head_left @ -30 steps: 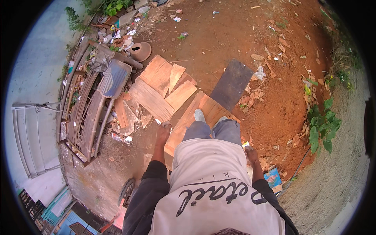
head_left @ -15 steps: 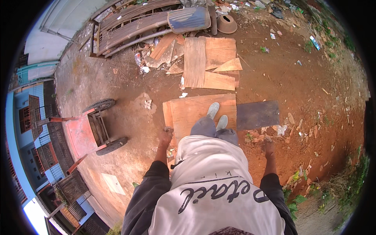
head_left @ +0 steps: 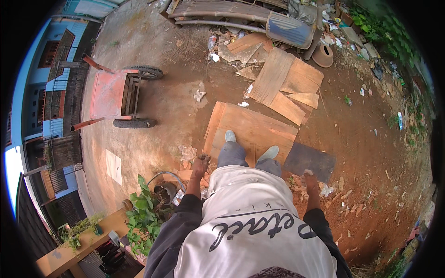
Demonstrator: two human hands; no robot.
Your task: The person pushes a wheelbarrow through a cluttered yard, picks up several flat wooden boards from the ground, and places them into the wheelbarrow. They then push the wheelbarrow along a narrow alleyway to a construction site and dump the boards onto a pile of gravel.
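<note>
Both of my arms hang at my sides. My left hand point(head_left: 200, 165) is loosely curled by my left thigh, with nothing seen in it. My right hand point(head_left: 311, 181) hangs over the near edge of a dark flat panel point(head_left: 309, 160). Its fingers are too small and blurred to read, and a pale spot shows at their tips. My feet are apart, in grey shoes, on a wide brown plywood sheet point(head_left: 252, 127). Beyond it lie several overlapping, broken plywood pieces point(head_left: 282, 76). Neither hand touches the boards as far as I can see.
A red two-wheeled cart point(head_left: 107, 95) stands at the left. Bamboo slats point(head_left: 222, 10) and a blue-grey panel point(head_left: 289, 30) lie at the far side, near a brown pot point(head_left: 323, 56). Leafy plants point(head_left: 141, 215) grow at near left. Litter covers the reddish soil on the right.
My view has turned and shifted, so the boards now appear tilted and the cart higher. My feet have moved apart on the plywood. Plants at the near left have come into view.
</note>
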